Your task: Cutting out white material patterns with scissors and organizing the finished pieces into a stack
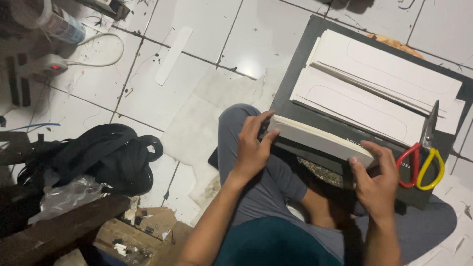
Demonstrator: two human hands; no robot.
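White glazed floor tiles (207, 29) with dark grout lines form the ground of the scene, scuffed and littered with paper offcuts. At far left lie a roll of tape (54, 22) and a power strip (42, 64) with a lit red switch and pale cable; below them a heap of black webbing straps (111, 152) rests beside crumpled clear plastic (66, 194) and a dark wooden beam (59, 229). At centre, the left hand (251, 148) curls its fingers around the near-left end of a stack of cream paper sheets (320, 140), thumb on top, in a closed grip. The stack is a long, thin, flat-edged block whose long axis runs from upper left to lower right, spanning the gap between both hands above the person's grey-trousered knee (236, 128). The right hand (377, 187) closes on the opposite, lower-right end, thumb pressed against the stack's edge; each hand holds its own end, so neither is nearer. Behind the stack lies a black board (290, 93) carrying more long cream sheets (384, 74) with faint rounded outlines. At right, scissors (423, 152) with red and yellow handles rest on the board, blades pointing up, just beside the right hand.
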